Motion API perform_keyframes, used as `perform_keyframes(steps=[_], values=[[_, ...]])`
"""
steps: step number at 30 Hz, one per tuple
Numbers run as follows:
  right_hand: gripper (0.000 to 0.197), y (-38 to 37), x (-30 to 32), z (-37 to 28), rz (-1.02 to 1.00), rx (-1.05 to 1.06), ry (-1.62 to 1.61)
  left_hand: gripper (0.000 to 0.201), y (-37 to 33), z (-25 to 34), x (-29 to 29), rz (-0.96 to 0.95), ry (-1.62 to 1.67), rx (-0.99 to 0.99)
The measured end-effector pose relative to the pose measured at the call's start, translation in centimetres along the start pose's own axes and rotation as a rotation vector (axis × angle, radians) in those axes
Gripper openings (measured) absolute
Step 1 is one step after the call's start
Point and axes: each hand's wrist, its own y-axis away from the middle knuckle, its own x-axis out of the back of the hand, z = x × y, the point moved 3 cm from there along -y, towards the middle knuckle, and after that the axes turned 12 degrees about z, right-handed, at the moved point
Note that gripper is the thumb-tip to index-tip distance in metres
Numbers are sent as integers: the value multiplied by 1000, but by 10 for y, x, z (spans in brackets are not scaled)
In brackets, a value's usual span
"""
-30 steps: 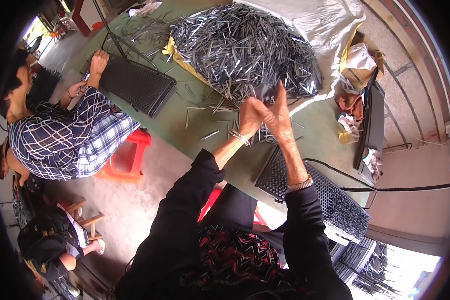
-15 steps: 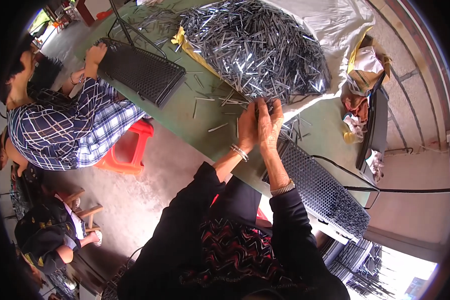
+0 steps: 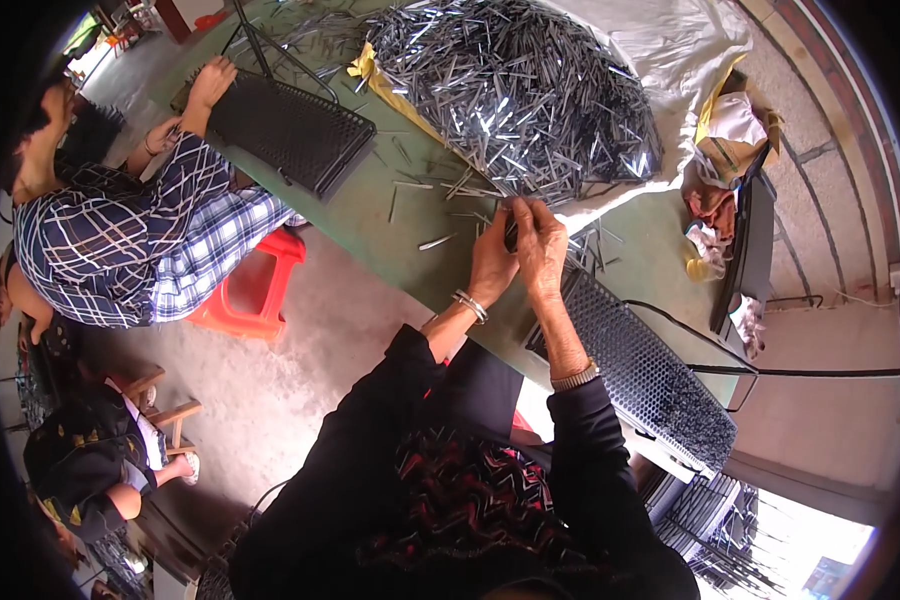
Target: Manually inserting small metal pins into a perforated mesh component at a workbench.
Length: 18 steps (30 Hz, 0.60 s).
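Observation:
My left hand (image 3: pixel 493 262) and my right hand (image 3: pixel 542 250) meet at the near edge of a large heap of thin, dark, shiny metal strips (image 3: pixel 530 95). The left hand's fingers are closed round a small dark bunch of strips (image 3: pixel 511 234), partly hidden between the two hands. Fingertips of the right hand pinch at the top of this bunch. Below and right of the right hand lies a black perforated tray (image 3: pixel 625 345), its far right end filled with small dark pieces. Loose strips (image 3: pixel 436 242) are scattered on the green table left of my hands.
The heap lies on a white sheet (image 3: pixel 660 40) on the green table (image 3: pixel 390 260). At left, a co-worker (image 3: pixel 120 240) reaches over another black perforated tray (image 3: pixel 290 130). A red stool (image 3: pixel 255 290) stands near them. Black metal rods (image 3: pixel 820 373) stick out at right, beside cloths (image 3: pixel 710 215).
My right hand's fingers have drawn up to pinch at the top of the bunch, and its wrist has shifted slightly right. The co-worker's hand has moved up and right along their tray.

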Motion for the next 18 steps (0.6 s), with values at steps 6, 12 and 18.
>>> perform_keyframes(steps=[6,12,18], values=[[28,-19,15,-40,142,128,-291,24,-19,-20,-2,3,29,155],[30,-44,31,-19,202,92,-284,13,-39,-11,-3,-115,494,630],[22,-32,26,-12,271,108,-301,15,-35,-5,-7,-207,793,958]])
